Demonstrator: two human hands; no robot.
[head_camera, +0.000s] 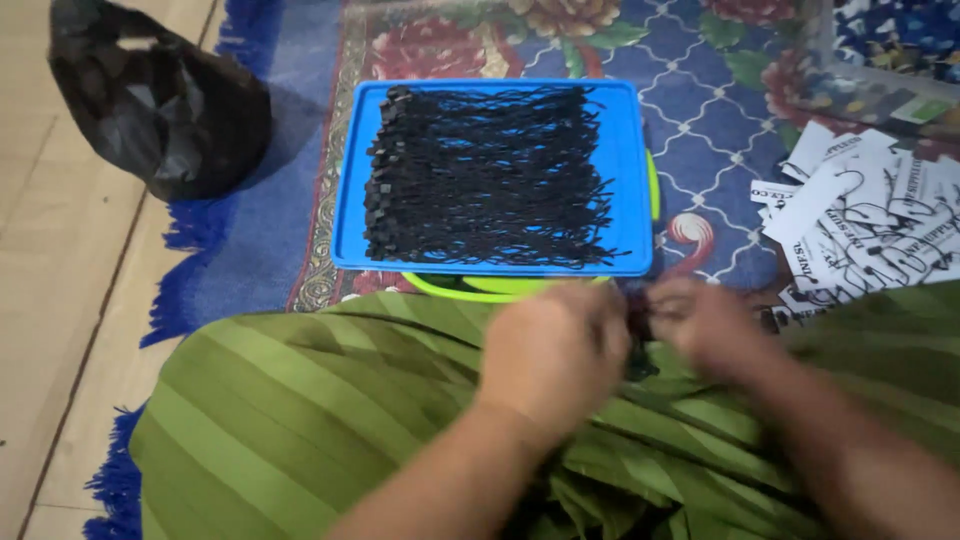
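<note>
Head view: 2 hands, left hand (553, 352) and right hand (705, 322), near 1 blue tray (628, 150).

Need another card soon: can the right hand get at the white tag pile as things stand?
Probably yes. The tag pile lies uncovered on the rug just beyond the right hand, with nothing between them, though that hand is pinching something dark with the left hand.

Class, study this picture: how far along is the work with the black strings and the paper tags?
Done: a full row of black looped strings lies sorted on the blue plastic tray. In hand: the left hand and right hand meet over a small dark piece, too blurred to identify, above the green striped cloth. Left: a loose pile of white printed paper tags waits on the patterned rug.
</note>
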